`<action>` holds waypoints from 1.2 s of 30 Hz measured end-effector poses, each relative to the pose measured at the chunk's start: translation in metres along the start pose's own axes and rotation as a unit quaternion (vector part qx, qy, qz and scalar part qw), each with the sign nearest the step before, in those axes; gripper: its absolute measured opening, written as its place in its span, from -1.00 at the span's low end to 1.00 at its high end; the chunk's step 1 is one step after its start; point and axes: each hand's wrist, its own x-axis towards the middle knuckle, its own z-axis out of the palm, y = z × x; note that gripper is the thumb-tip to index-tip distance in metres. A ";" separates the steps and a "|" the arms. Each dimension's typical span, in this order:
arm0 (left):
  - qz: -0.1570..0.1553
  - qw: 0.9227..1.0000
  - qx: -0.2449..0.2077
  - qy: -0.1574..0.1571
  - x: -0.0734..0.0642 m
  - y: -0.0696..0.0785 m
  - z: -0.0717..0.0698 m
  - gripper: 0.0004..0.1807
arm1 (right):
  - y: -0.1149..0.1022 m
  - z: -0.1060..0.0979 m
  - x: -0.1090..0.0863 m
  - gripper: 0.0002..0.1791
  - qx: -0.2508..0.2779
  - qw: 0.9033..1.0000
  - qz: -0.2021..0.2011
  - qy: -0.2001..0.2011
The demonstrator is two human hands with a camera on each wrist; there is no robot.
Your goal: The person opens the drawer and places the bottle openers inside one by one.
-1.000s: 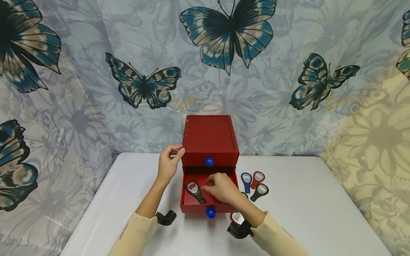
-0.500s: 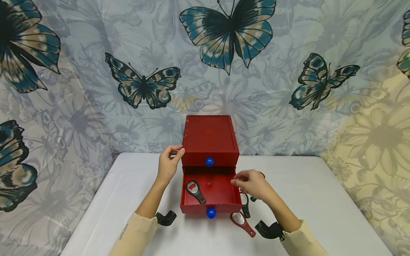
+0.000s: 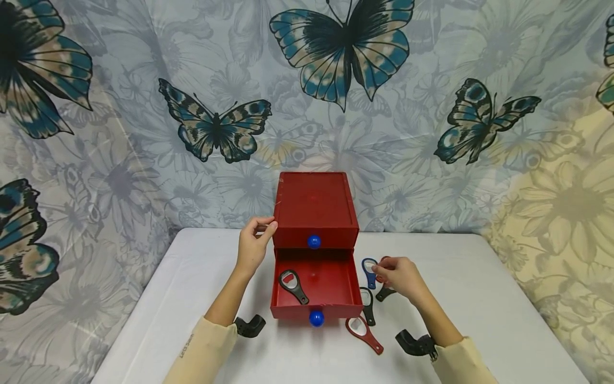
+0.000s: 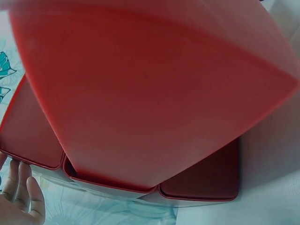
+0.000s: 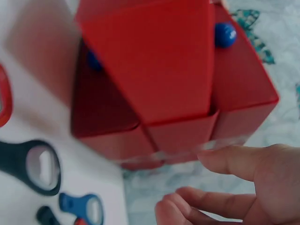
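A red three-tier drawer cabinet (image 3: 314,200) stands on the table with its middle drawer (image 5: 154,61) pulled out. Inside that drawer lies a black magnifying glass (image 3: 293,286). My left hand (image 3: 252,245) touches the cabinet's upper left edge; its fingers (image 4: 24,180) look fairly straight in the left wrist view. My right hand (image 3: 403,277) hovers right of the drawer, over a red magnifying glass (image 3: 385,261) that it partly covers. In the right wrist view, thumb and fingers are apart with nothing between them. A blue magnifying glass (image 3: 369,272) lies beside the fingertips.
Black magnifying glasses lie near the drawer's right wall (image 3: 368,306) and under the right hand. Nearer the front is a dark red magnifying glass (image 3: 364,335). Blue knobs (image 3: 316,319) stick out from the drawers. A butterfly-print cloth (image 3: 216,128) hangs behind the white table (image 3: 479,298).
My right hand has moved out of the drawer to the right, over the magnifying glasses on the table. The left hand has stayed at the cabinet's edge.
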 end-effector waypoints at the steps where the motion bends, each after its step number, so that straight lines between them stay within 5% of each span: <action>1: 0.000 1.000 -0.001 0.000 0.000 0.000 0.000 -0.73 | 0.003 0.000 0.001 -0.68 -0.007 1.000 0.001 0.005; 11: 0.000 1.000 -0.001 0.002 -0.001 0.002 0.000 -0.73 | 0.033 0.006 0.012 -0.56 -0.139 0.989 -0.010 0.051; 21: 0.000 1.000 0.001 0.003 0.000 0.001 0.000 -0.73 | 0.060 0.016 0.018 -0.46 -0.210 0.976 0.051 0.039; 28: -0.003 1.000 -0.003 0.000 0.000 0.000 0.000 -0.73 | 0.067 0.023 0.019 -0.45 -0.232 0.966 0.104 0.033; 36: 0.004 1.000 -0.004 0.002 0.000 0.001 0.000 -0.73 | 0.073 0.026 0.023 -0.45 -0.245 0.963 0.109 0.038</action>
